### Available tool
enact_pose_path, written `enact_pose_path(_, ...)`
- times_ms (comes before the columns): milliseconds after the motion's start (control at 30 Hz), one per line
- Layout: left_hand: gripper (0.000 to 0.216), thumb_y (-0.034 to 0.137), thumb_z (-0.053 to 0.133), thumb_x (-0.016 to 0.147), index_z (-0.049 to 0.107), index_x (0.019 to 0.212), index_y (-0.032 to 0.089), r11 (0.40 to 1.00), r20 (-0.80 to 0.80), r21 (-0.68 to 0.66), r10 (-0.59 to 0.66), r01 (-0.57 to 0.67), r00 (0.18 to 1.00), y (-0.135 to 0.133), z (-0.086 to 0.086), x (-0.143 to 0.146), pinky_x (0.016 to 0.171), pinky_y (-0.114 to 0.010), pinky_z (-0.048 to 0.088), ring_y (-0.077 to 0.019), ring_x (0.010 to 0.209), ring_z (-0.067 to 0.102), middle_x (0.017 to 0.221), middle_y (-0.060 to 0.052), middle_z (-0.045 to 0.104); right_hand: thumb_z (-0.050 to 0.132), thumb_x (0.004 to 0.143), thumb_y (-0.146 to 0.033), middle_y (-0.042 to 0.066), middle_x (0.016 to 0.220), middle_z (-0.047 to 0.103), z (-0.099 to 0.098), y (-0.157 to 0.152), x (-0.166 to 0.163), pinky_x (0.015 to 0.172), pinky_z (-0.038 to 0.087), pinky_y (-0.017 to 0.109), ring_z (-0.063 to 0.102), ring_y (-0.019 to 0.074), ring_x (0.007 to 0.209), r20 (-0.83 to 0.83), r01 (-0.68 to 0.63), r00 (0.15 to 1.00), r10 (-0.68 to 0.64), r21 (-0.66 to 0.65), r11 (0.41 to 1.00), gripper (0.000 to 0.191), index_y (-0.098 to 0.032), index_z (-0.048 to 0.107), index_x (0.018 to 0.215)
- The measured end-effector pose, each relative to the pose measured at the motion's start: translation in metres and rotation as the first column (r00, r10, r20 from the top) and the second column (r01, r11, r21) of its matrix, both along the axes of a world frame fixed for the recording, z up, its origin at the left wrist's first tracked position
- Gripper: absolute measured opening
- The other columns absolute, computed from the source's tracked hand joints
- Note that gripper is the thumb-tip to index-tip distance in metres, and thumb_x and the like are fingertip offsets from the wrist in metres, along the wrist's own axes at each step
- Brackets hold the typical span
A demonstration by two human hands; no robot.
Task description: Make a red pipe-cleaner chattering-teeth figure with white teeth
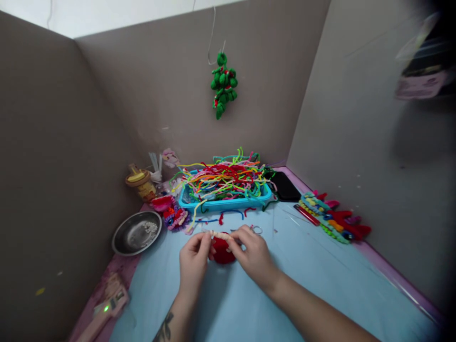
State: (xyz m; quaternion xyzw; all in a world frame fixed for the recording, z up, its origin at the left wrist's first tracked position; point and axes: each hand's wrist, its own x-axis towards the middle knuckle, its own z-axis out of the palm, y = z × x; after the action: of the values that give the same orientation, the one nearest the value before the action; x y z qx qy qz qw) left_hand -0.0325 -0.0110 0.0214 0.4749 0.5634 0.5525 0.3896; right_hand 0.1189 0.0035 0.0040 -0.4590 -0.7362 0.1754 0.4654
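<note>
Pinching a short cream fuzzy pipe-cleaner strip (221,234) by its left end with the left hand (194,259), thumb and fingertips closed on it; gripping the other end the same way with the right hand (251,251). Stretched left to right between the two, long axis across the view, equally near both. Laid along the top edge of a round red fuzzy piece (223,254), apparently touching it, low over the light blue table (320,285). Just beyond the right knuckles, a small metal key ring (257,230). Farther back, well apart, a blue plastic tray (228,204) heaped with coloured pipe cleaners (224,178); off to the left, a round steel bowl (137,232).
</note>
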Motion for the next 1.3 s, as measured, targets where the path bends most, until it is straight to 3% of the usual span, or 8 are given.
enact_pose_path(200,0.026,0.039,0.060,0.079,0.066,0.073,0.014,0.999,0.056,0.021,-0.050,0.049,0.997,0.002,-0.002,-0.001,0.050,-0.020,0.038,-0.0088,0.049,0.044,0.051,0.004,0.050,0.049,0.088,-0.019,0.004,0.076,0.059,-0.005,0.000,0.001,0.067,0.042,0.026,0.057,0.0155,0.069,0.072,0.004,0.997,-0.006,0.034,0.999,0.015,-0.020,0.062,0.080)
enact_pose_path(400,0.023,0.036,0.066,0.075,0.068,0.081,0.014,0.997,0.169,0.001,-0.080,0.081,0.982,0.003,-0.010,-0.002,0.051,-0.020,0.038,-0.0084,0.051,0.047,0.056,0.003,0.055,0.048,0.087,-0.014,0.004,0.075,0.058,-0.008,0.002,0.000,0.067,0.043,0.027,0.055,0.0158,0.070,0.100,0.012,0.994,-0.035,0.221,0.975,0.019,-0.019,0.061,0.075)
enact_pose_path(533,0.025,0.034,0.072,0.069,0.069,0.084,0.013,0.990,0.304,-0.059,-0.105,0.129,0.947,0.006,-0.013,-0.003,0.046,-0.019,0.034,-0.0060,0.046,0.043,0.055,0.003,0.056,0.049,0.085,-0.012,0.004,0.074,0.056,-0.009,0.003,0.001,0.067,0.044,0.027,0.055,0.0159,0.069,0.081,0.012,0.996,-0.034,0.256,0.966,0.019,-0.019,0.061,0.074)
enact_pose_path(767,0.030,0.032,0.080,0.056,0.070,0.076,0.012,0.957,0.509,-0.190,-0.096,0.221,0.855,0.007,-0.002,-0.002,0.038,-0.016,0.026,-0.0026,0.043,0.038,0.060,0.002,0.058,0.050,0.082,-0.009,0.004,0.075,0.056,-0.011,0.003,0.002,0.067,0.045,0.028,0.054,0.0166,0.071,0.042,0.013,0.999,-0.025,0.281,0.960,0.016,-0.019,0.061,0.077)
enact_pose_path(1067,0.033,0.029,0.082,0.054,0.070,0.079,0.012,0.945,0.551,-0.223,-0.082,0.241,0.830,0.006,-0.003,-0.001,0.037,-0.014,0.025,-0.0028,0.044,0.037,0.053,0.004,0.051,0.049,0.083,-0.007,0.005,0.075,0.056,-0.011,0.002,0.002,0.066,0.046,0.028,0.053,0.0169,0.071,0.008,0.002,1.000,-0.004,0.287,0.958,0.016,-0.018,0.060,0.078)
enact_pose_path(1300,0.036,0.031,0.083,0.053,0.072,0.082,0.012,0.939,0.552,-0.240,-0.078,0.248,0.830,0.005,-0.002,-0.001,0.037,-0.014,0.023,-0.0024,0.045,0.038,0.057,0.002,0.056,0.049,0.082,-0.006,0.004,0.075,0.056,-0.013,0.000,0.000,0.067,0.044,0.029,0.053,0.0174,0.073,0.037,-0.003,0.999,-0.008,0.301,0.954,0.017,-0.019,0.058,0.076)
